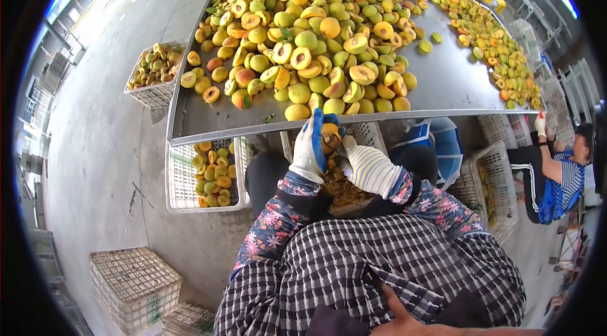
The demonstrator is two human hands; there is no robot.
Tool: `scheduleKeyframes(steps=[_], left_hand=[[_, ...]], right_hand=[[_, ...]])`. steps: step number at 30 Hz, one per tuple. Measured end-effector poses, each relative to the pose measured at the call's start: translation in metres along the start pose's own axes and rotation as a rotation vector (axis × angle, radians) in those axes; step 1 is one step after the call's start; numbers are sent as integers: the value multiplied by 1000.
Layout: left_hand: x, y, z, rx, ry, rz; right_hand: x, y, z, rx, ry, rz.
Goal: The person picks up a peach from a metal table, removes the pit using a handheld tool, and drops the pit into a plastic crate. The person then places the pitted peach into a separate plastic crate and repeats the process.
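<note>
My left hand (310, 147), in a white glove with blue coating, is closed around a halved peach (330, 138), its cut side showing brownish orange. Against the fruit's right side is my right hand (371, 168), in a striped white glove, with its fingers closed. Something dark and greyish shows at its fingertips, too small to name. Both hands are just below the near edge of a metal table (221, 122). Under them a crate (378, 136) holds brownish fruit pieces (344, 192). A big heap of whole and halved peaches (297, 38) covers much of the table.
Left of my knees stands a crate of peach halves (215, 174); another filled crate (155, 76) is further left. More peach halves (487, 38) line the table's right side. A co-worker (563, 171) sits at right. A bare hand (404, 320) reaches in at the bottom.
</note>
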State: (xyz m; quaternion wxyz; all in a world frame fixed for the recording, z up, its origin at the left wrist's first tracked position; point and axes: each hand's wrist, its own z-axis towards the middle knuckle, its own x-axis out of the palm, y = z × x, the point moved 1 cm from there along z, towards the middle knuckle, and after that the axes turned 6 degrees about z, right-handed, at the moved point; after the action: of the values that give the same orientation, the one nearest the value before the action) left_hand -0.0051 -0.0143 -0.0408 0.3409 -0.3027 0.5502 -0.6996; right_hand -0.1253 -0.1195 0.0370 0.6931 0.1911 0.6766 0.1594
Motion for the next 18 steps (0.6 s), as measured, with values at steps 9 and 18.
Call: scheduleKeyframes(steps=[9,18], left_hand=[[-20,-25,7,177,244,336],[-15,-26,15,-501,212,-363]], right_hand=[[-1,-4,5,8,154,93],[-14,-7,14,71,359,89]])
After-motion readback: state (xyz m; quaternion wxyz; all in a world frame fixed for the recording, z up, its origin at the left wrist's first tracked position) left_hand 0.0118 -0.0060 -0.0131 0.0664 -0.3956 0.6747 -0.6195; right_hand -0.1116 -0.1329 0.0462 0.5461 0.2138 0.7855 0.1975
